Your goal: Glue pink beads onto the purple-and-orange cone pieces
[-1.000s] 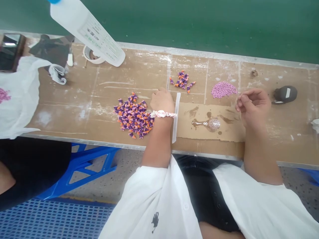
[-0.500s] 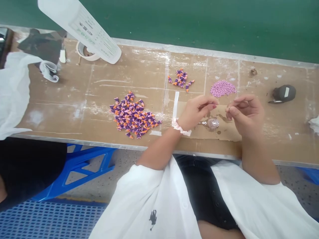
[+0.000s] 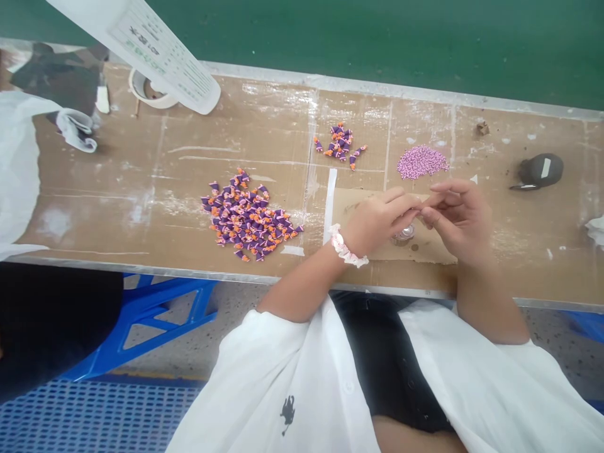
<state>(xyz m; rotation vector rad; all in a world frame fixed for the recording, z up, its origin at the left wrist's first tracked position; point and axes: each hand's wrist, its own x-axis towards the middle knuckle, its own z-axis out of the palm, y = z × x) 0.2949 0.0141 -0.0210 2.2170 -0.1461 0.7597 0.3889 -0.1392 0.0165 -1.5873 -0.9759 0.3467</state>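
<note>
My left hand point(image 3: 377, 220), with a pale scrunchie point(image 3: 346, 246) round its wrist, is closed in a pinch. Its fingertips meet those of my right hand point(image 3: 460, 220), which is pinched too. Whatever lies between the fingertips is too small or hidden to name. Below the hands, a small clear round container point(image 3: 404, 235) rests on a brown cardboard sheet point(image 3: 434, 248), partly covered by my left hand. Just beyond them lies a heap of tiny pink pieces point(image 3: 422, 162). Small purple, orange and pink figures form a large pile point(image 3: 250, 217) to the left and a smaller group point(image 3: 340, 143) farther back.
A white bottle point(image 3: 165, 56) with printed text leans in at the upper left, by a tape roll point(image 3: 151, 91). White cloth point(image 3: 19, 170) covers the table's left end. A dark rounded object point(image 3: 542, 170) sits at right. A blue stool point(image 3: 160, 314) stands below.
My hands have come together, and their fingertips now touch. The left hand has moved right and covers more of the clear container. The view has shifted slightly.
</note>
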